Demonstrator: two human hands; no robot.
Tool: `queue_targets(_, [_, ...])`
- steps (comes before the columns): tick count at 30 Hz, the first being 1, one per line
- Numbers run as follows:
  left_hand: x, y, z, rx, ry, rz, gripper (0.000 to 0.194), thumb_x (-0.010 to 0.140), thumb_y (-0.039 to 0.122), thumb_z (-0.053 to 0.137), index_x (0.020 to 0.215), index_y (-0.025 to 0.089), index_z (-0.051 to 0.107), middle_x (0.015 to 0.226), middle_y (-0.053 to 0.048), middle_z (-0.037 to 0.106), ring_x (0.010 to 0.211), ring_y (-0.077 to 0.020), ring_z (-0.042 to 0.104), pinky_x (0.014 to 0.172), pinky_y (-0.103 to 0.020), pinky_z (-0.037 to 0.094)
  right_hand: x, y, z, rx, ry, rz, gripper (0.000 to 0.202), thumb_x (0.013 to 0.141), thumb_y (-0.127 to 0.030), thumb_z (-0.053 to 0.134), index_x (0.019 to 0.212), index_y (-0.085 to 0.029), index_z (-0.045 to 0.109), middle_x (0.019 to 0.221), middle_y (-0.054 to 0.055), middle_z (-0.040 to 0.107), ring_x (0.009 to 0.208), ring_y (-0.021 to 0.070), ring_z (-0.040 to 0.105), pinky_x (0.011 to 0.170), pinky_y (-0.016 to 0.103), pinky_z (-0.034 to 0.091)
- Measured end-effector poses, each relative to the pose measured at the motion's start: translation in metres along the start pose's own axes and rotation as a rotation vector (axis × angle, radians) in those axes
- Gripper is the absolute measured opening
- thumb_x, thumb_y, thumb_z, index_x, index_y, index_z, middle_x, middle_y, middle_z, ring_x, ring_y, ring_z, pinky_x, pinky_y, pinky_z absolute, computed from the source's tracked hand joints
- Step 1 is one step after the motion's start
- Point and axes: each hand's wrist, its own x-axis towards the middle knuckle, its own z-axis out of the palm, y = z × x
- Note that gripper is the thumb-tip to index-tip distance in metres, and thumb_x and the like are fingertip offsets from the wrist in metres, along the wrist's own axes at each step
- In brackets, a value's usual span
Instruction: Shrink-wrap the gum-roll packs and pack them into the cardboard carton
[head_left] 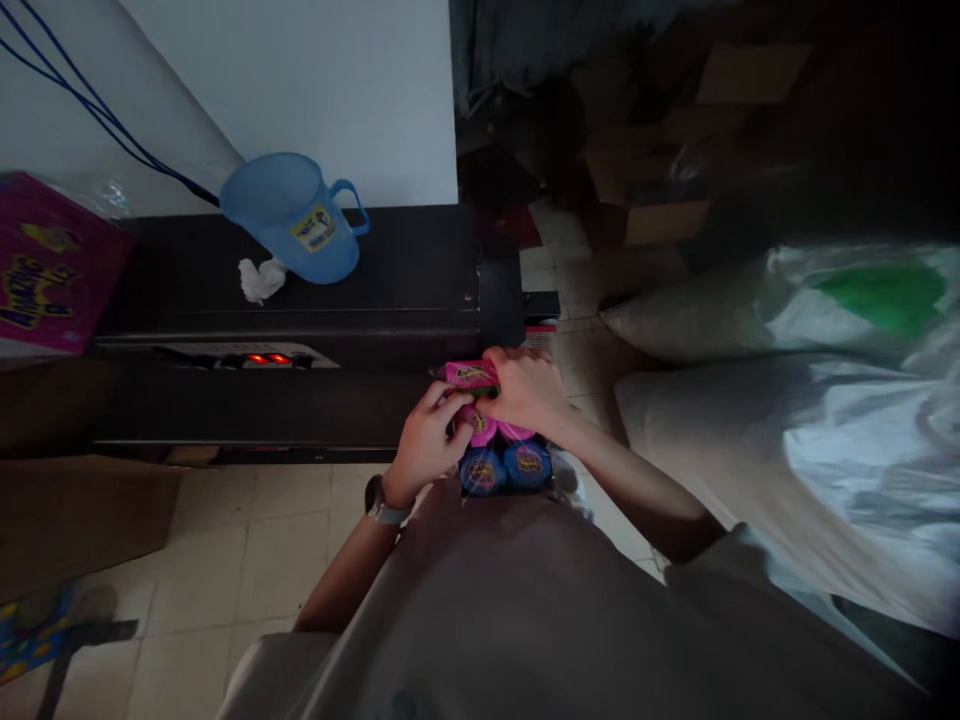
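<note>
A clear-wrapped pack of pink and blue round tubs [504, 468] with a pink printed label [471, 376] rests against my front, at the right end of a black machine. My left hand [427, 445], with a watch on the wrist, has its fingers bent onto the pack's left side near the label. My right hand [526, 392] lies over the upper right of the pack, thumb toward the label and fingers curled around the far edge. Both hands are closed on the pack, close together. Some fingertips are hidden behind it.
On the black machine [420, 265] stand a blue plastic jug [322, 250] and a crumpled white tissue [261, 280]. Red digits glow on its control panel [225, 356]. A pink box [52, 265] is at the left. Large sacks [697, 430] lie at the right, and cardboard boxes [667, 222] behind.
</note>
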Motion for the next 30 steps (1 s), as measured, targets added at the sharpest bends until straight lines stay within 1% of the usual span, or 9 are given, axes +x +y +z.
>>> queue_targets(3, [0.001, -0.002, 0.000, 0.011, 0.031, 0.020, 0.027, 0.083, 0.015, 0.053, 0.107, 0.014, 0.066, 0.109, -0.010, 0.056, 0.095, -0.0193, 0.061, 0.086, -0.033, 0.053, 0.003, 0.003, -0.002, -0.026, -0.025, -0.039, 0.038, 0.075, -0.037, 0.063, 0.107, -0.016, 0.062, 0.097, 0.010, 0.069, 0.090, 0.0282, 0.065, 0.075, 0.034, 0.044])
queue_targets(7, [0.003, -0.006, -0.001, 0.041, 0.038, 0.018, 0.019, 0.084, 0.017, 0.053, 0.097, 0.018, 0.067, 0.104, -0.008, 0.057, 0.099, -0.0209, 0.058, 0.089, -0.036, 0.051, 0.010, 0.015, -0.004, -0.036, -0.113, -0.162, 0.039, 0.079, -0.035, 0.061, 0.114, -0.017, 0.062, 0.101, 0.009, 0.070, 0.088, 0.0260, 0.067, 0.067, 0.030, 0.042])
queue_targets(9, [0.004, -0.008, 0.000, 0.024, 0.031, 0.017, 0.018, 0.084, 0.017, 0.053, 0.096, 0.018, 0.066, 0.103, -0.007, 0.058, 0.099, -0.0205, 0.058, 0.089, -0.035, 0.051, 0.012, 0.022, -0.003, -0.021, -0.114, -0.188, 0.039, 0.081, -0.034, 0.061, 0.116, -0.018, 0.063, 0.105, 0.009, 0.070, 0.088, 0.0255, 0.067, 0.068, 0.031, 0.043])
queue_targets(12, [0.004, -0.009, 0.002, -0.022, 0.032, 0.029, 0.020, 0.084, 0.016, 0.052, 0.098, 0.018, 0.066, 0.104, -0.007, 0.058, 0.100, -0.0201, 0.057, 0.091, -0.035, 0.050, 0.010, 0.031, 0.001, 0.061, -0.055, -0.212, 0.047, 0.080, -0.032, 0.062, 0.125, -0.016, 0.060, 0.111, 0.010, 0.069, 0.095, 0.0262, 0.066, 0.075, 0.033, 0.048])
queue_targets(17, [0.003, -0.011, 0.004, 0.006, -0.040, 0.039, 0.027, 0.085, 0.017, 0.051, 0.108, 0.020, 0.065, 0.111, -0.008, 0.053, 0.106, -0.0211, 0.054, 0.095, -0.037, 0.048, 0.007, 0.051, 0.006, 0.430, -0.021, -0.364, 0.052, 0.077, -0.021, 0.061, 0.128, -0.011, 0.060, 0.124, 0.011, 0.064, 0.112, 0.0212, 0.061, 0.096, 0.034, 0.047])
queue_targets(20, [0.004, -0.013, 0.001, 0.024, -0.094, 0.056, 0.026, 0.086, 0.018, 0.049, 0.107, 0.019, 0.065, 0.110, -0.008, 0.051, 0.104, -0.0220, 0.053, 0.093, -0.038, 0.048, 0.007, 0.055, 0.006, 0.442, -0.030, -0.336, 0.052, 0.075, -0.018, 0.060, 0.126, -0.013, 0.061, 0.120, 0.010, 0.067, 0.107, 0.0206, 0.063, 0.093, 0.033, 0.048])
queue_targets(22, [0.004, -0.016, -0.001, 0.020, -0.127, 0.077, 0.027, 0.087, 0.019, 0.049, 0.109, 0.018, 0.064, 0.110, -0.009, 0.050, 0.102, -0.0221, 0.052, 0.090, -0.038, 0.048, 0.007, 0.051, 0.006, 0.388, -0.029, -0.313, 0.051, 0.076, -0.025, 0.063, 0.126, -0.014, 0.062, 0.117, 0.009, 0.067, 0.106, 0.0221, 0.063, 0.092, 0.034, 0.047])
queue_targets(26, [0.005, -0.019, -0.006, -0.003, -0.195, 0.078, 0.030, 0.087, 0.019, 0.048, 0.115, 0.018, 0.061, 0.112, -0.009, 0.047, 0.098, -0.0208, 0.051, 0.088, -0.037, 0.047, 0.006, 0.033, 0.006, 0.238, 0.021, -0.234, 0.047, 0.077, -0.037, 0.067, 0.119, -0.015, 0.064, 0.113, 0.010, 0.068, 0.107, 0.0260, 0.061, 0.103, 0.043, 0.039])
queue_targets(30, [0.007, -0.020, -0.010, -0.022, -0.240, 0.067, 0.031, 0.087, 0.015, 0.044, 0.113, 0.019, 0.060, 0.113, -0.009, 0.047, 0.100, -0.0203, 0.050, 0.090, -0.036, 0.046, 0.009, 0.028, 0.009, 0.173, 0.009, -0.140, 0.039, 0.078, -0.035, 0.066, 0.114, -0.019, 0.064, 0.103, 0.007, 0.070, 0.095, 0.0249, 0.065, 0.090, 0.039, 0.046])
